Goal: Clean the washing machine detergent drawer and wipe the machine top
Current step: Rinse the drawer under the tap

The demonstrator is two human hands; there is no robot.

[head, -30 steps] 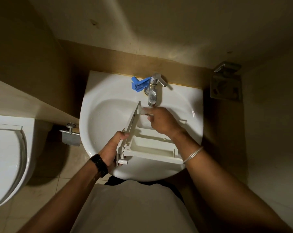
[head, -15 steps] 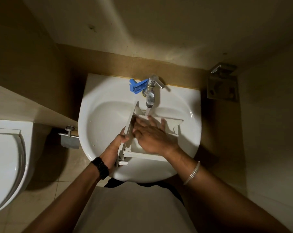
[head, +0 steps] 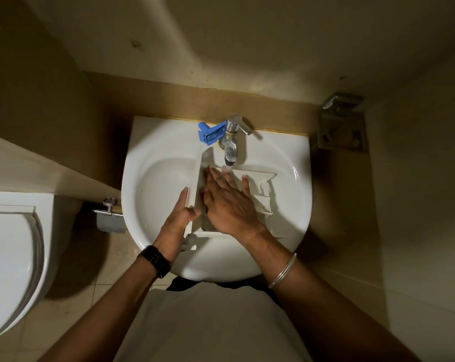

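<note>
The flat-fingered right hand [head: 229,202] is rubbing the detergent drawer [head: 260,190] under the tap [head: 231,147], at the basin's [head: 155,184] twelve o'clock; the left hand [head: 178,219] is gripping its side wall. Rinsing the other compartments likely follows.

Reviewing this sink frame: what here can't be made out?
Head view only:
- Detergent drawer compartments: covered by the flat right hand.
- Dirt or residue: light too dim.
- Left hand fingers: behind the drawer's wall.
- Water from the tap: too faint.
- Blue part: too small.

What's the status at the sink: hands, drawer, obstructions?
Left hand grips white plastic detergent drawer side wall. Right hand flat inside it, under chrome tap. Blue plastic insert on white sink rim, clear of hands.
</note>
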